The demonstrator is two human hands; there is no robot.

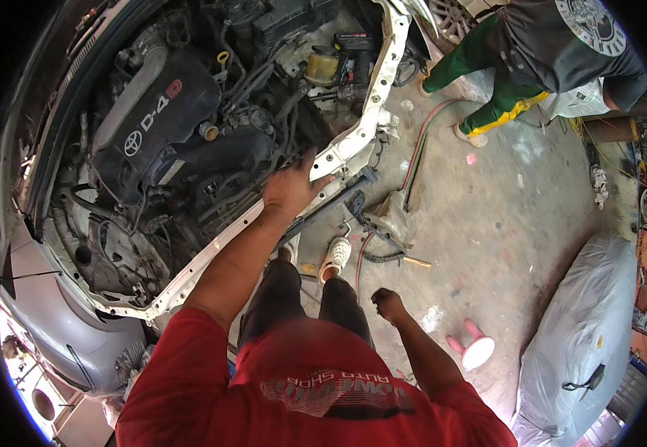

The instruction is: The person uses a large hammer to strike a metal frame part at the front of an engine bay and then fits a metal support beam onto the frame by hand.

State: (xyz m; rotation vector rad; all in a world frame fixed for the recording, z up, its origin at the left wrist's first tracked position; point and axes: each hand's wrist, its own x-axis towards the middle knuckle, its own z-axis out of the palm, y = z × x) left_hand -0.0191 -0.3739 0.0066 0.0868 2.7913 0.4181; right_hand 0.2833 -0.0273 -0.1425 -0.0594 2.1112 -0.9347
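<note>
My left hand point(291, 189) rests over the white radiator support bar point(212, 257) along the front of an open engine bay, thumb and fingers curled around it. Behind the bar lies the engine with its black plastic cover point(158, 119). My right hand point(388, 304) hangs low over the concrete floor, fingers curled in; a dark spot shows at them, too small to name. Beneath the bar, near my feet, are a loose grey part point(389, 212) and a black curved piece point(383, 258).
Another person point(554, 45) stands at the far right, holding a pale sheet. A pink stool point(477, 350) and a plastic-wrapped bulky object point(580, 335) stand to the right. Hoses point(422, 141) run across the floor. A cordless power tool point(357, 56) lies at the engine bay's far end.
</note>
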